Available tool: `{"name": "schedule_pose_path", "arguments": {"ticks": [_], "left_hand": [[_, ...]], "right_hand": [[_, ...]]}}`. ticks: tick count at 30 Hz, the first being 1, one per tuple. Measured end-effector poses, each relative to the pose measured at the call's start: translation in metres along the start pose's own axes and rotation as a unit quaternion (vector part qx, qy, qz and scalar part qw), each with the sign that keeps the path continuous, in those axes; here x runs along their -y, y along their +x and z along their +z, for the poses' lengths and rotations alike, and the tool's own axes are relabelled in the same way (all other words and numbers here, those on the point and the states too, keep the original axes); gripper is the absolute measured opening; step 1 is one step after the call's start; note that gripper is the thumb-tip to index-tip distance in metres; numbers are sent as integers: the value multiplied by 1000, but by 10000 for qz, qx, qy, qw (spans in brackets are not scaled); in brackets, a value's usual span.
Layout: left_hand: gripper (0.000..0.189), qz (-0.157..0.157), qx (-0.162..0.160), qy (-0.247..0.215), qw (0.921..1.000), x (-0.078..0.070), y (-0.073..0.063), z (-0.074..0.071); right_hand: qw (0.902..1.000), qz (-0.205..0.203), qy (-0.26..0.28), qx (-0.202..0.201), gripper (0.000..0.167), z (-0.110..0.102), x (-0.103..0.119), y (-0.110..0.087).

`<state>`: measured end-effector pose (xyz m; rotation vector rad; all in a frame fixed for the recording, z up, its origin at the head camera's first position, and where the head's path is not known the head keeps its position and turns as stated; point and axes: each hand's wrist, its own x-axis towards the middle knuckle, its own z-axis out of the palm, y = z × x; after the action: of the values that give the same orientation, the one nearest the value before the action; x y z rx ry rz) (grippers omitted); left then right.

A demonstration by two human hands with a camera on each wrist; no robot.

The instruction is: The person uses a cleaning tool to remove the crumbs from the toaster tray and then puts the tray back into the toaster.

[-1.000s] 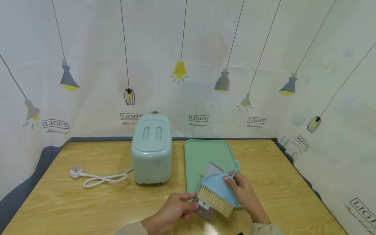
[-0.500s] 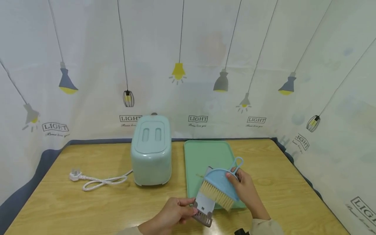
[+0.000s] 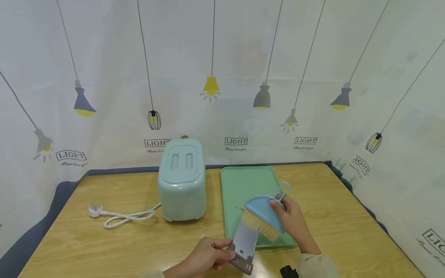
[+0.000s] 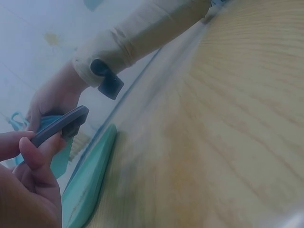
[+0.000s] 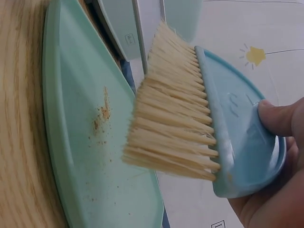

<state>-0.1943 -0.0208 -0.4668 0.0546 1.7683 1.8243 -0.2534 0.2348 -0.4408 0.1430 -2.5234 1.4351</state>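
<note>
My left hand [image 3: 208, 255] pinches the slotted brown-grey end of a flat metal crumb tray [image 3: 245, 240] between thumb and fingers. It is tilted over the near edge of a green tray [image 3: 245, 183]. My right hand [image 3: 294, 222] grips a light blue hand brush [image 3: 265, 208] with a looped handle, thumb on its face. The pale bristles [image 5: 171, 109] overlap the crumb tray's far end in the head view and hide it. Brown crumbs [image 5: 102, 116] lie scattered on the green tray in the right wrist view.
A mint-green toaster [image 3: 182, 197] with its lid on stands left of the green tray. Its white cord and plug [image 3: 95, 210] lie on the wooden table [image 3: 139, 251] further left. A printed curtain [image 3: 191, 50] hangs behind. A black strap piece [image 4: 108, 80] sticks out at the right wrist.
The brush has shifted along the crumb tray toward its far end, uncovering more of the metal near my left hand. The crumb tray has dropped slightly nearer to me.
</note>
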Motion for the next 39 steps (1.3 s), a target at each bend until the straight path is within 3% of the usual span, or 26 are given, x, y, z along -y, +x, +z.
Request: {"name": "schedule_pose_path", "arguments": {"ticks": [11,26,31,39], "left_hand": [[46,66,66,-55,9999,3,-1,0],[47,150,52,-133,9998,2,-3,0],[45,172,32,-206,9996,1,-3,-1],[46,232,-147,-193,9994,1,-4,-3]], "right_hand": [[9962,-339,-587,-540,16,4,-3,6],[9901,-304,-951,-982,13,14,-14,13],[9843,-701,-1042,-1243,12,18,-10,14],[9734,-1289,-1419,-1256,13,19,1,11]]}}
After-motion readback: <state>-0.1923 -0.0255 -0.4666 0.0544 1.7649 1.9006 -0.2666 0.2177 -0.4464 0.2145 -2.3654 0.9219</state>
